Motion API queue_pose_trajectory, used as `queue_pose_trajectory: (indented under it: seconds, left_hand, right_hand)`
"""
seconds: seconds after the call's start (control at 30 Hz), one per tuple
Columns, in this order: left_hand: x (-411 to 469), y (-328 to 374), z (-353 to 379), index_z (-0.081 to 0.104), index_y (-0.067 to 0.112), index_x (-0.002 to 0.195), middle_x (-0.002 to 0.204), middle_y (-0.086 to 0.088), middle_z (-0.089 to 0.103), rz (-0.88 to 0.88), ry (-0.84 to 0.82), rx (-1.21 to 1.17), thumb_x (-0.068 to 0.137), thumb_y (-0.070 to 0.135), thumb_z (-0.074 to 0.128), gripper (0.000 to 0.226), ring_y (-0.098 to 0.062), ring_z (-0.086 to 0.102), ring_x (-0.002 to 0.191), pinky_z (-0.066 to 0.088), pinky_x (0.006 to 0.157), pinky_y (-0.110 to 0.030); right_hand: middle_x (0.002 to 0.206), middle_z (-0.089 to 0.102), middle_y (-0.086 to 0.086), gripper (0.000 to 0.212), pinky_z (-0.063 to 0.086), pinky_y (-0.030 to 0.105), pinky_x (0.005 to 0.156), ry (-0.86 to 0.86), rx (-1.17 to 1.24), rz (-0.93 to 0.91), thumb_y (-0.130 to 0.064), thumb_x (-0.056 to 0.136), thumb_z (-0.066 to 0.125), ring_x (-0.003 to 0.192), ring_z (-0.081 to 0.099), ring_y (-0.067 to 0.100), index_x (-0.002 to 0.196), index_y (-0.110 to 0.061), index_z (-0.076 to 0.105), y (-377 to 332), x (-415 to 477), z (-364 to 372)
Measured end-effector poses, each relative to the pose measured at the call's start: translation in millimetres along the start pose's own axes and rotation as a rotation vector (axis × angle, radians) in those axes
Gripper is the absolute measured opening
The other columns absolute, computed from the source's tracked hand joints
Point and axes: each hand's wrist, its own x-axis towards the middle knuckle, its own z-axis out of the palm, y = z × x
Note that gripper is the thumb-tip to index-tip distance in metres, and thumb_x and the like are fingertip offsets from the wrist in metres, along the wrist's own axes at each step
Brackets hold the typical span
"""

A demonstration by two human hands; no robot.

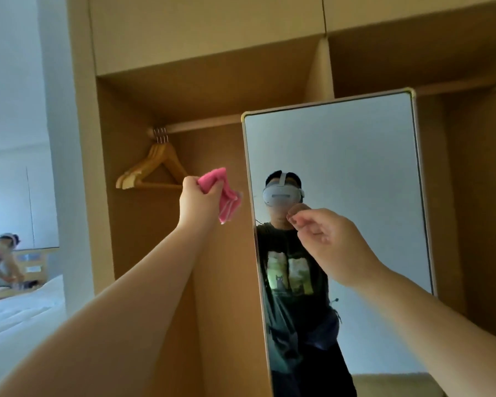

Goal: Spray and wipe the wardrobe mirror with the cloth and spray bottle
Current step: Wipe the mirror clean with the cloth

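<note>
1. Open wooden wardrobe (218,90) fills the background, with closed upper cabinets above and two hanging bays split by a vertical panel.
2. A rail (201,126) crosses the left bay, and a bunch of bare wooden hangers (152,170) hangs at its left end.
3. The mirror (355,173), tall with a thin pale frame and rounded corners, stands in front of the right bay and covers part of the rail behind it.
4. The left hand (199,200) is raised at arm's length, just left of the mirror's edge, with fingers and thumb pinched tight on a folded pink cloth (224,194).
5. The cloth hangs down from that grip, close to the mirror frame; whether it touches the frame cannot be told.
6. The right hand (331,239) is held up in front of the glass, empty, its fingers loosely curled and half closed, thumb near the forefinger.
7. Reflected in the glass is a person in a white headset and a dark T-shirt with a pale printed picture; no lettering on it can be read.
8. No brand, label or other writing is legible anywhere.
9. At the left, beyond a pale wall, lie a white bed (20,313) and a second person (0,262) bent over near a wooden frame.
10. No spray bottle shows.
</note>
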Motion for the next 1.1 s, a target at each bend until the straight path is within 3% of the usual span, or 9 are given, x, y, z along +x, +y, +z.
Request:
queue_pose_trajectory:
  seconds: [0.23, 0.37, 0.47, 0.6, 0.73, 0.8, 0.87, 1.0, 1.1]
  left_hand:
    - [56, 45, 49, 0.049, 0.011, 0.094, 0.065, 0.002, 0.061, 0.053, 0.213, -0.061, 0.097, 0.014, 0.054, 0.007, 0.000, 0.058, 0.040, 0.043, 0.037, -0.012]
    - [80, 58, 72, 0.049, 0.012, 0.107, 0.082, 0.002, 0.068, 0.030, 0.230, -0.134, 0.098, 0.016, 0.051, 0.010, -0.004, 0.068, 0.062, 0.055, 0.051, -0.027]
    - [86, 49, 91, 0.047, 0.020, 0.102, 0.080, 0.009, 0.068, 0.040, 0.263, -0.132, 0.095, 0.023, 0.057, 0.013, 0.002, 0.067, 0.064, 0.053, 0.054, -0.018]
    - [97, 40, 89, 0.052, 0.021, 0.109, 0.089, 0.003, 0.068, -0.120, 0.207, -0.108, 0.083, 0.059, 0.057, 0.046, -0.005, 0.068, 0.074, 0.055, 0.065, -0.023]
    - [106, 42, 93, 0.058, 0.022, 0.103, 0.068, 0.004, 0.072, -0.254, 0.230, -0.193, 0.088, 0.062, 0.045, 0.044, -0.013, 0.070, 0.072, 0.054, 0.076, -0.035]
    - [103, 43, 98, 0.056, 0.016, 0.104, 0.066, 0.004, 0.072, -0.259, 0.237, -0.208, 0.094, 0.046, 0.044, 0.034, -0.011, 0.070, 0.064, 0.056, 0.067, -0.031]
    - [103, 42, 99, 0.056, 0.013, 0.091, 0.082, -0.004, 0.069, -0.268, 0.135, -0.201, 0.097, 0.036, 0.044, 0.026, -0.019, 0.066, 0.076, 0.056, 0.079, -0.038]
    - [96, 39, 98, 0.054, 0.016, 0.084, 0.099, -0.011, 0.057, -0.223, 0.034, -0.034, 0.098, 0.031, 0.043, 0.023, -0.022, 0.055, 0.081, 0.047, 0.087, -0.043]
    - [89, 36, 102, 0.048, 0.023, 0.080, 0.102, -0.010, 0.054, -0.159, 0.047, 0.086, 0.099, 0.030, 0.039, 0.022, -0.023, 0.052, 0.084, 0.047, 0.091, -0.045]
  right_hand:
    - [0.107, 0.064, -0.019, 0.025, 0.046, 0.008, 0.083, -0.016, -0.078, -0.189, -0.016, 0.093, 0.057, 0.100, 0.059, -0.006, 0.113, -0.027, 0.067, 2, 25, -42]
    - [0.104, 0.064, -0.022, 0.026, 0.043, 0.006, 0.083, -0.024, -0.058, -0.215, -0.015, 0.093, 0.058, 0.100, 0.058, -0.006, 0.111, -0.030, 0.067, 12, 38, -61]
    - [0.105, 0.065, -0.018, 0.025, 0.045, 0.009, 0.083, -0.023, -0.047, -0.225, -0.013, 0.092, 0.059, 0.100, 0.060, -0.002, 0.110, -0.027, 0.068, 26, 44, -72]
    - [0.101, 0.066, -0.013, 0.024, 0.046, 0.009, 0.081, 0.035, -0.069, -0.271, -0.008, 0.090, 0.062, 0.093, 0.062, -0.001, 0.106, -0.024, 0.070, 44, 56, -91]
    - [0.102, 0.065, -0.006, 0.022, 0.054, 0.029, 0.086, 0.149, -0.029, -0.219, -0.002, 0.091, 0.057, 0.094, 0.067, 0.013, 0.102, -0.016, 0.070, 58, 76, -121]
    - [0.100, 0.062, -0.007, 0.021, 0.050, 0.011, 0.081, 0.321, -0.097, -0.246, -0.001, 0.092, 0.054, 0.094, 0.066, 0.008, 0.103, -0.017, 0.064, 61, 83, -135]
    - [0.101, 0.057, -0.007, 0.026, 0.041, -0.002, 0.070, 0.519, -0.151, -0.236, 0.002, 0.093, 0.051, 0.092, 0.062, -0.009, 0.111, -0.014, 0.060, 66, 87, -150]
    - [0.144, 0.045, 0.012, 0.046, 0.037, 0.038, 0.103, 0.514, -0.281, 0.127, -0.016, 0.098, 0.046, 0.131, 0.045, 0.026, 0.144, -0.014, 0.041, 97, 97, -176]
    - [0.150, 0.039, 0.013, 0.050, 0.030, 0.043, 0.109, 0.400, -0.169, 0.292, -0.028, 0.102, 0.040, 0.138, 0.037, 0.031, 0.148, -0.011, 0.033, 114, 96, -176]
